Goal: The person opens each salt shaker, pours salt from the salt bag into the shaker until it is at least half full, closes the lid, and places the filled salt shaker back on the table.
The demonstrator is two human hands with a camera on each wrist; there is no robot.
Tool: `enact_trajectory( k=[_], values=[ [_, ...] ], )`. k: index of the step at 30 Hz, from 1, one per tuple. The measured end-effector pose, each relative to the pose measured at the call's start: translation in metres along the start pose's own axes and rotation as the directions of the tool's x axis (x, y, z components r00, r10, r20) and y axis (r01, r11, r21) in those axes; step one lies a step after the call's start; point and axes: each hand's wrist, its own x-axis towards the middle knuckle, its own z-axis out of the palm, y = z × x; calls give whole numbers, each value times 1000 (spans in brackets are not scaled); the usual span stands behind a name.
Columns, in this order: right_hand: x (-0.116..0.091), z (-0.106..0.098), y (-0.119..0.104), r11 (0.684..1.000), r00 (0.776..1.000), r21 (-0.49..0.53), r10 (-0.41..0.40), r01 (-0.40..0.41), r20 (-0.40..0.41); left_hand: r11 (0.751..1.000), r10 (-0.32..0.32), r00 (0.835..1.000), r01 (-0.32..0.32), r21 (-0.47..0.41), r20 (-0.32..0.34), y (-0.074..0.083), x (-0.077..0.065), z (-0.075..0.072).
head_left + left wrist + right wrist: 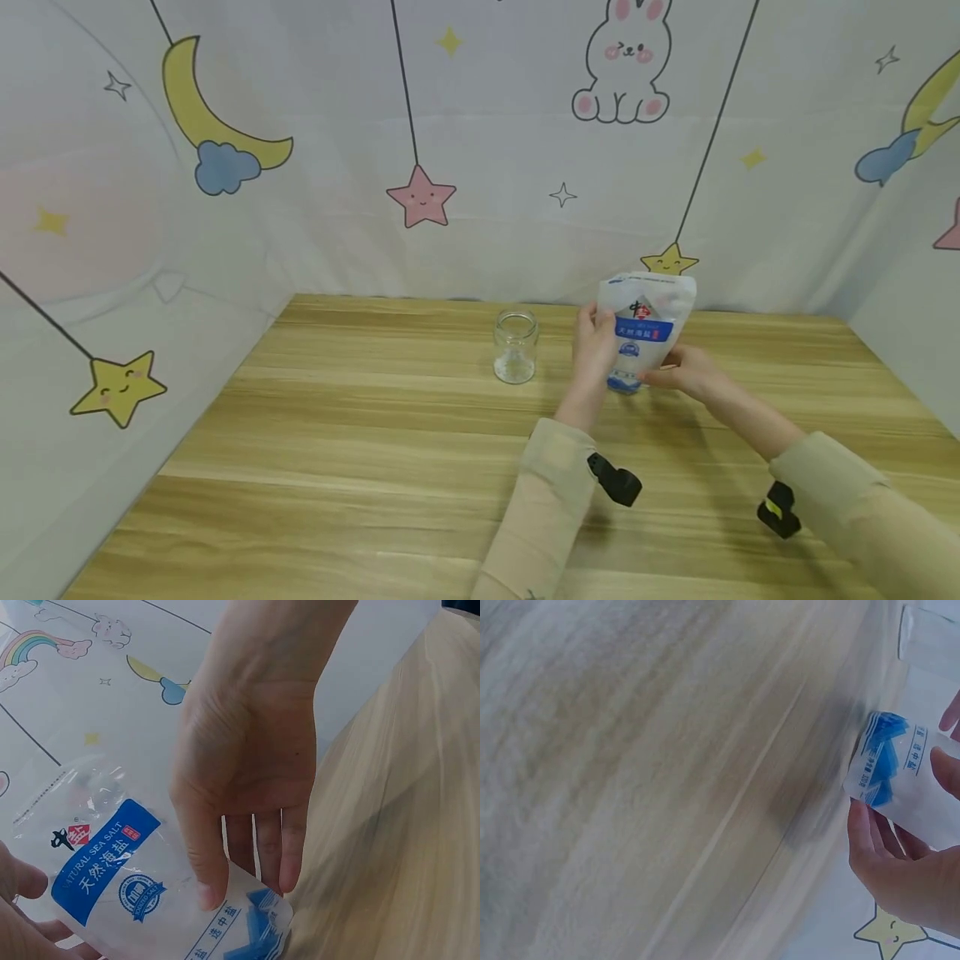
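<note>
A white and blue pouch of sea salt is upright and a little tilted over the table, between both hands. My left hand grips its left side beside the blue label, thumb on the front. My right hand pinches the lower right side near the blue-printed bottom; in the left wrist view its thumb lies on the front, with fingers behind. Whether the pouch bottom touches the table cannot be told. Left of the hands stands a clear glass jar without a lid.
The wood-grain table reaches back to a white curtain printed with stars, moons and a rabbit. More white curtain hangs along the left and right sides. A black wrist camera sits on the left sleeve, another on the right.
</note>
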Motion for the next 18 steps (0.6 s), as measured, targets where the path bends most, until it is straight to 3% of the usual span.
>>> enact_trajectory(
  k=[7, 14, 18],
  values=[
    [7, 4, 2, 992, 999, 120, 26, -31, 39, 1000, 21, 999, -21, 24, -24, -4, 2, 2],
    [12, 4, 6, 944, 991, 316, 63, -98, 118, 1000, -5, 1000, 6, 25, -15, -5, 1, 0],
    [12, 2, 7, 936, 989, 338, 50, -94, 138, 997, 11, 1000, -12, 81, 8, -6, 1, -3]
  ],
)
